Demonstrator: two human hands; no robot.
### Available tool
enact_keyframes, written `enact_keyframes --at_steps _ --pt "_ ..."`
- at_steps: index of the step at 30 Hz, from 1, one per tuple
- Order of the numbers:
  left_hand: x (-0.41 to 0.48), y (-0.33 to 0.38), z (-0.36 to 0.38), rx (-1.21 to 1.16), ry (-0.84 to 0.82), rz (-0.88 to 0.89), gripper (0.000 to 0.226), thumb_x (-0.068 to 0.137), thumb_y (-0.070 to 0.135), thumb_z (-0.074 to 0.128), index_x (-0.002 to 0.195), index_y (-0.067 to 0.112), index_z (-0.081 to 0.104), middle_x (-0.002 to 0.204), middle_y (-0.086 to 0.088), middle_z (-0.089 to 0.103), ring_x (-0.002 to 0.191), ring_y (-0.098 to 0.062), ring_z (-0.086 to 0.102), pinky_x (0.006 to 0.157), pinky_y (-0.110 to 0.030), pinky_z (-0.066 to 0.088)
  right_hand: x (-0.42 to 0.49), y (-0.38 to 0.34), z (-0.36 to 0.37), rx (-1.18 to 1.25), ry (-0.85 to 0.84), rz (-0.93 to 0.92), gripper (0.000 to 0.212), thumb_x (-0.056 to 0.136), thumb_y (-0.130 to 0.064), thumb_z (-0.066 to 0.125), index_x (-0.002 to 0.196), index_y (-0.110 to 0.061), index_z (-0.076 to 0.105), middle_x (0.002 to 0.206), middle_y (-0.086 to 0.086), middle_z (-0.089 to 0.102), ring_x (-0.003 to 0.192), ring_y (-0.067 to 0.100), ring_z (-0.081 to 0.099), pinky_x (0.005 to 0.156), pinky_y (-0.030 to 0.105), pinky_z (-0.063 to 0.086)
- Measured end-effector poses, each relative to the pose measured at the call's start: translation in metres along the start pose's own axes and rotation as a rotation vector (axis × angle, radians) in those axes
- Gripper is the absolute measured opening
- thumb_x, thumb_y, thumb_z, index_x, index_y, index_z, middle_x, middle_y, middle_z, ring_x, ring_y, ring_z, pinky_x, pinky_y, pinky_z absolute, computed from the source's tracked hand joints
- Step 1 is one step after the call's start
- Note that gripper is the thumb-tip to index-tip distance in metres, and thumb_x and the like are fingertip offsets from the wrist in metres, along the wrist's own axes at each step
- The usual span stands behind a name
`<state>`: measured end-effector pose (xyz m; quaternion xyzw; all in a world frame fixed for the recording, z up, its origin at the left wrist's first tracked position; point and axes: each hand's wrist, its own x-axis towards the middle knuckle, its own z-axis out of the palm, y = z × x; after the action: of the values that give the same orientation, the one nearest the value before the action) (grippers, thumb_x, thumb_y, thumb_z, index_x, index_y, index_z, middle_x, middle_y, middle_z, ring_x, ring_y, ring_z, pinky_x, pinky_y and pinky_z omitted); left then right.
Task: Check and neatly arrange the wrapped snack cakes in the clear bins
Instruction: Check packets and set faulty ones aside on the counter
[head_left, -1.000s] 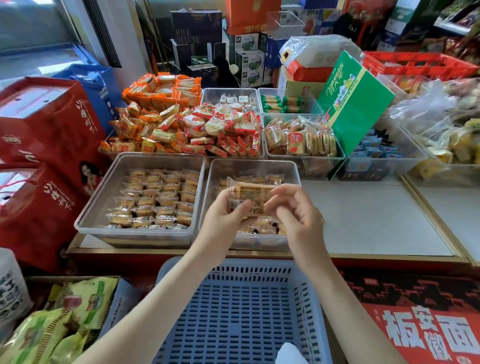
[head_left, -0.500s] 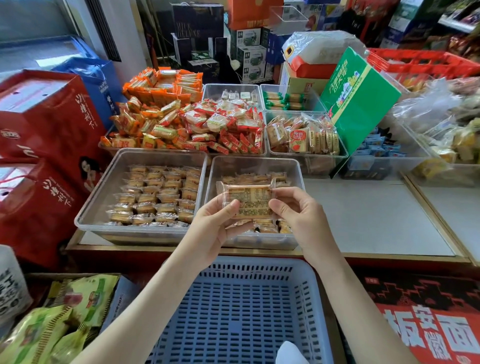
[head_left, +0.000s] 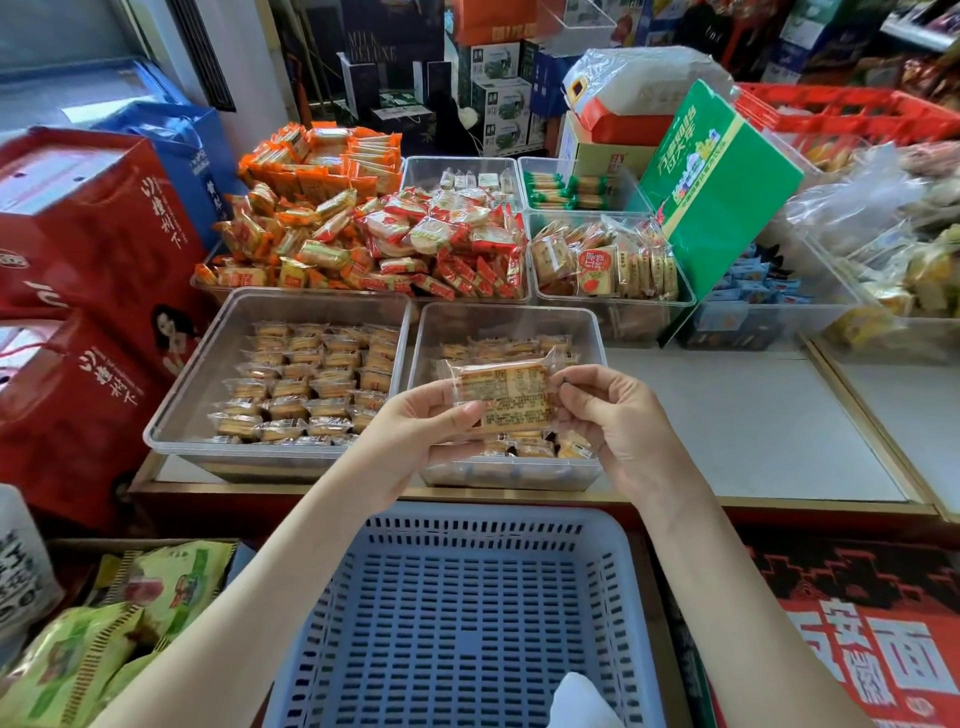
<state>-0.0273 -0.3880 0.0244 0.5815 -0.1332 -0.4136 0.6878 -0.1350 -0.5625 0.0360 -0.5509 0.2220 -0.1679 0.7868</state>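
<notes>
A wrapped snack cake (head_left: 503, 397) in clear film, its printed label side facing me, is held flat above the right clear bin (head_left: 511, 322). My left hand (head_left: 415, 428) holds its left end, thumb on top. My right hand (head_left: 610, 415) pinches its right end. Below it in that bin lie more wrapped cakes (head_left: 524, 347) in loose rows. The left clear bin (head_left: 218, 353) holds several neat rows of the same cakes (head_left: 311, 379).
A blue slotted basket (head_left: 462, 618) sits just below my arms. Behind the bins are piles of orange and red snack packs (head_left: 374, 234), another bin of cakes (head_left: 602, 260) and a green box (head_left: 717, 182). Red gift boxes (head_left: 88, 249) stand at left; bare white counter (head_left: 743, 415) at right.
The cake has been turned from a tilted, edge-on hold to lie flat with its label facing me. Both hands have spread to its two ends and lowered slightly.
</notes>
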Motion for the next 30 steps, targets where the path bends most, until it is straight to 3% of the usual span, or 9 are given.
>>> enact_keyframes --at_steps 5,11,17,19,22,24,26,27,30 --pt "0.0 0.007 -0.004 -0.04 -0.04 0.0 0.031 0.075 0.012 0.065 0.104 0.001 0.063 0.109 -0.021 0.07 0.097 -0.025 0.071 0.078 -0.024 0.059 0.007 0.004 -0.006 0.042 0.015 -0.007 0.023 0.089 0.013 0.05 0.084 -0.003 0.066 0.068 0.003 0.069 0.055 0.01 0.058 0.055 0.02 0.053" --pt "0.01 0.002 -0.003 -0.145 -0.005 0.005 0.003 0.087 0.0 0.058 0.087 0.002 0.057 0.091 -0.018 0.071 0.093 -0.027 0.072 0.077 -0.024 0.059 0.019 0.007 -0.013 0.086 0.029 0.009 0.022 0.09 0.012 0.049 0.084 -0.003 0.064 0.073 0.004 0.071 0.06 0.01 0.062 0.057 0.018 0.054" --pt "0.032 -0.001 0.004 0.019 0.093 0.018 0.009 0.092 -0.002 0.056 0.086 0.004 0.058 0.084 -0.014 0.072 0.082 -0.02 0.074 0.066 -0.018 0.058 0.036 0.025 -0.019 -0.111 0.181 0.016 0.02 0.09 0.007 0.055 0.088 -0.01 0.066 0.087 0.008 0.069 0.072 0.016 0.062 0.061 0.019 0.054" --pt "0.041 -0.003 0.005 0.092 0.114 0.013 0.009 0.093 -0.001 0.057 0.086 0.005 0.058 0.082 -0.013 0.071 0.083 -0.019 0.073 0.066 -0.018 0.057 0.042 0.03 -0.022 -0.234 0.245 -0.006 0.018 0.091 0.003 0.057 0.089 -0.014 0.066 0.089 0.005 0.069 0.078 0.018 0.063 0.069 0.024 0.056" --pt "0.055 -0.008 0.009 0.262 0.184 0.053 0.007 0.093 0.005 0.061 0.088 0.01 0.059 0.086 -0.012 0.071 0.089 -0.024 0.073 0.075 -0.029 0.057 0.05 0.032 -0.018 -0.693 0.355 -0.174 0.014 0.091 -0.009 0.063 0.1 -0.018 0.058 0.091 -0.007 0.062 0.085 0.009 0.062 0.069 0.012 0.05" --pt "0.065 -0.009 0.013 0.528 0.241 0.165 0.007 0.094 0.012 0.061 0.089 0.016 0.058 0.086 -0.003 0.072 0.084 -0.021 0.071 0.071 -0.025 0.056 0.054 0.031 -0.013 -0.781 0.282 -0.235 0.021 0.092 -0.017 0.063 0.111 -0.02 0.054 0.094 -0.013 0.058 0.087 0.0 0.058 0.062 0.003 0.042" --pt "0.075 -0.011 0.02 0.896 0.279 0.334 0.004 0.097 0.016 0.058 0.093 0.016 0.056 0.085 0.003 0.07 0.07 -0.014 0.066 0.057 -0.017 0.049 0.061 0.033 -0.009 -0.761 0.03 -0.114 0.042 0.091 -0.037 0.06 0.129 -0.025 0.048 0.105 -0.018 0.056 0.096 -0.005 0.055 0.071 0.005 0.041" --pt "0.081 -0.014 0.023 1.058 0.29 0.429 0.002 0.097 0.014 0.057 0.095 0.013 0.056 0.082 0.001 0.069 0.064 -0.016 0.064 0.053 -0.02 0.047 0.065 0.037 -0.008 -0.703 -0.091 -0.018 0.058 0.086 -0.048 0.059 0.138 -0.029 0.041 0.112 -0.02 0.055 0.102 -0.005 0.054 0.078 0.009 0.041" --pt "0.105 -0.03 0.031 1.337 0.197 0.578 0.012 0.086 0.001 0.066 0.095 0.004 0.059 0.073 -0.007 0.067 0.058 -0.025 0.064 0.047 -0.027 0.045 0.085 0.052 -0.01 -0.427 -0.169 0.1 0.076 0.076 -0.059 0.065 0.142 -0.034 0.037 0.122 -0.019 0.059 0.114 -0.002 0.055 0.093 0.022 0.046"
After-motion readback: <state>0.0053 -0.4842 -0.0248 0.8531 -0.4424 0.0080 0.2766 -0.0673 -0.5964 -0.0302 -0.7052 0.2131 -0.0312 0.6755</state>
